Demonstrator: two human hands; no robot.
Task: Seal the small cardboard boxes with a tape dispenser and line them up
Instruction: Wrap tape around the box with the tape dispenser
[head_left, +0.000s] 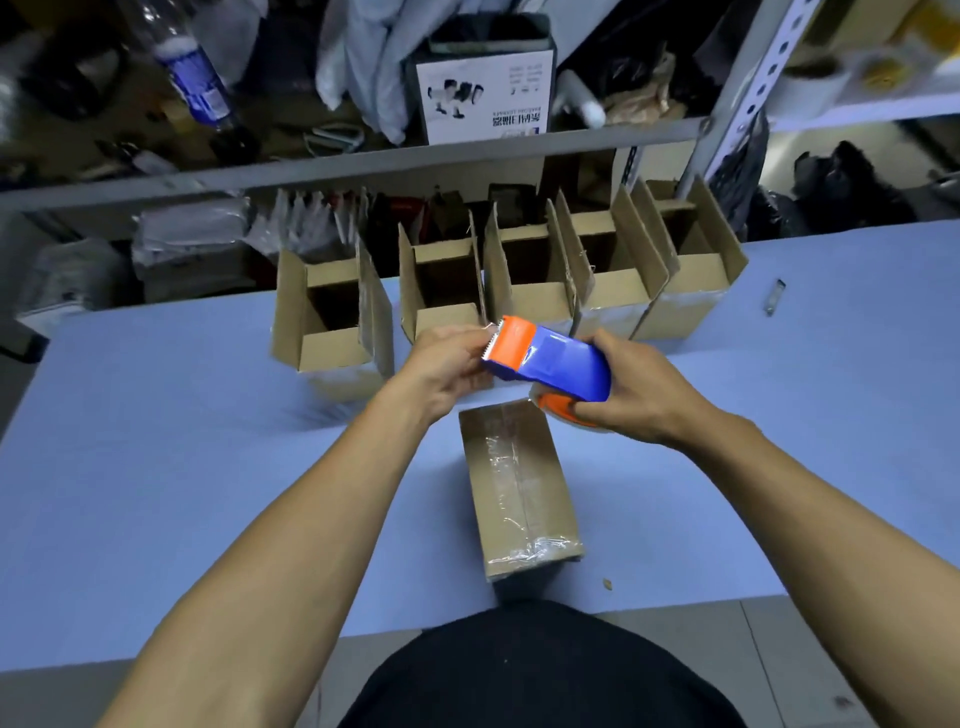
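Blue-and-orange tape dispenser (548, 366) held up over the taped box (519, 488) lying on the table (156, 441), right hand (631, 392) wrapped round its body while the left hand (447, 364) pinches at the toothed end, likely freeing tape, 5 open boxes (498, 286) lined up behind.

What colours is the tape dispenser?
The tape dispenser has a blue body with orange ends, seen in the head view.

Bare forearms (291, 525), sleeveless to view; black garment (540, 670).
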